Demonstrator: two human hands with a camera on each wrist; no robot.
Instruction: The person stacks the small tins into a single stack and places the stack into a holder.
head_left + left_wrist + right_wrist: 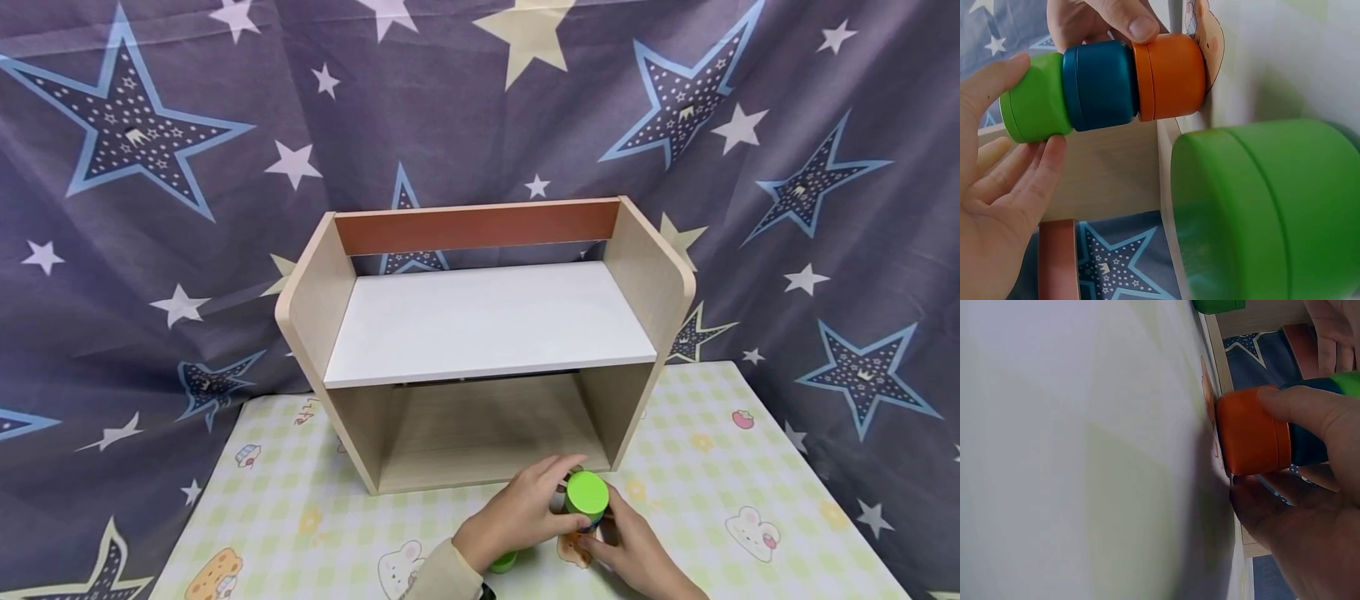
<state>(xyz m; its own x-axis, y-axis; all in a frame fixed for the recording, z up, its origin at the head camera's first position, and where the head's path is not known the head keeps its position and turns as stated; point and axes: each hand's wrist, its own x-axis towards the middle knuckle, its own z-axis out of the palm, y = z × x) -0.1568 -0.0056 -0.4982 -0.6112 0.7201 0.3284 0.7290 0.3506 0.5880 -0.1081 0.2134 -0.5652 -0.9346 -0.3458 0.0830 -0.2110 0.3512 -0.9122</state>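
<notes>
Bright green tops the upright stack we see on the checked tablecloth (712,467), just in front of the right end of the shelf unit (491,317): a light green jar (1038,97) sits on a blue jar (1102,84), which sits on an orange jar (1175,78), and the left hand (528,510) pinches the top one between thumb and part-bent fingers while the right hand (637,546) curls its thumb and fingers about the bottom one. Beside the left wrist we find a second green jar (1297,206) standing apart, and behind everything we see a dark star-patterned curtain (480,125).
</notes>
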